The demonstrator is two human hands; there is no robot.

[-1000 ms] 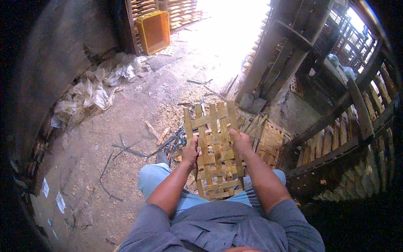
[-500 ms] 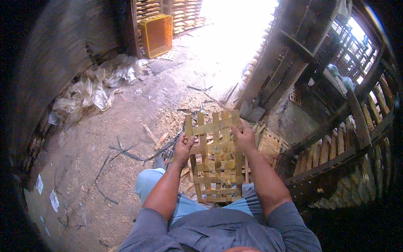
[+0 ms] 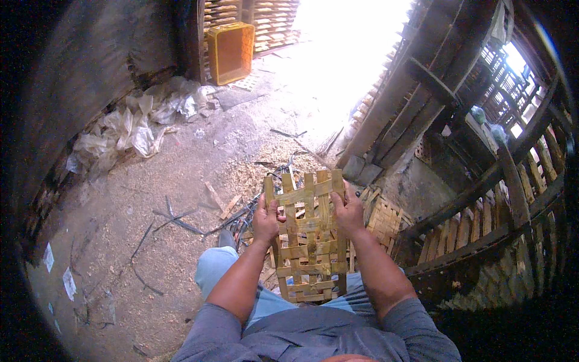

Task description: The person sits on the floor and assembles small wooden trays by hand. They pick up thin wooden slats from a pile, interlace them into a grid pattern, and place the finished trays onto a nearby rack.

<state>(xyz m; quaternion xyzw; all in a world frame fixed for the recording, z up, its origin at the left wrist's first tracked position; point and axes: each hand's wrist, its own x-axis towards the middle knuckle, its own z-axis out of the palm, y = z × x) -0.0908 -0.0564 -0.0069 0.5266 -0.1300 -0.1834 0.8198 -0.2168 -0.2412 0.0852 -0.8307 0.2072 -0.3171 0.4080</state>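
Between my hands is a flat panel woven from bamboo strips [image 3: 308, 249], held over my lap with its far end raised off the floor. Open square gaps show between its crossing strips. My left hand [image 3: 266, 220] grips the left edge near the far end, thumb on top and fingers curled beneath. On the opposite edge my right hand [image 3: 348, 208] is closed in the same way, thumb lying on the outer strip. The fingertips under the panel are partly hidden.
Another woven bamboo panel [image 3: 384, 218] lies on the floor right of my right hand. Wood shavings [image 3: 241, 179] and dark strips [image 3: 181, 224] litter the ground. Crumpled plastic sheeting [image 3: 136, 123] lines the left wall. A yellow crate [image 3: 231, 54] stands far off; a slatted wooden frame [image 3: 476, 232] is at right.
The panel has come slightly nearer to me, its far end lower in the picture. Both hands stay on its side edges, the left wrapping further round.
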